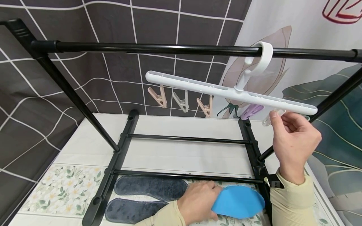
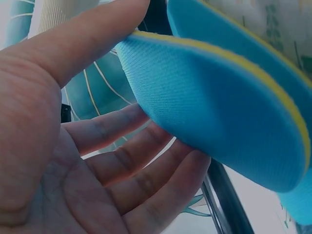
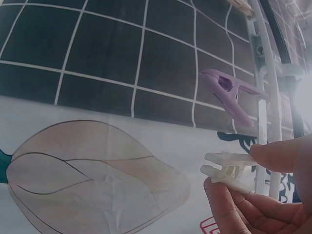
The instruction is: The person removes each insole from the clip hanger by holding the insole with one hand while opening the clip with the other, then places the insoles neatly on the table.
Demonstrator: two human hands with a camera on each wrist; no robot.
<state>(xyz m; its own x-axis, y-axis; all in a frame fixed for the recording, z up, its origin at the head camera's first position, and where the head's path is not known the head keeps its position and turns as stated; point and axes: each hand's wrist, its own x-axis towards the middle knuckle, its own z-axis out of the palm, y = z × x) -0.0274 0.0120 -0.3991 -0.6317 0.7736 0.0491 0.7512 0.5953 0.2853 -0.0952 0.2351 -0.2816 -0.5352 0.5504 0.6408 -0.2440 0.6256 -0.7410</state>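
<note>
My left hand is low over the floral surface and grips one end of a blue insole. In the left wrist view this insole shows a yellow edge between thumb and fingers, with a second blue insole behind it. My right hand pinches a white clothespin between thumb and fingers, under the right end of a white hanger. A purple clothespin hangs beside it. Farther left hang a pink clothespin, a grey-white one and another pink one.
A black rack's top bar carries the hanger by its hook. Two dark grey insoles lie at lower left, partly behind my left arm. The rack's lower bar crosses above them. A grid-patterned curtain hangs behind.
</note>
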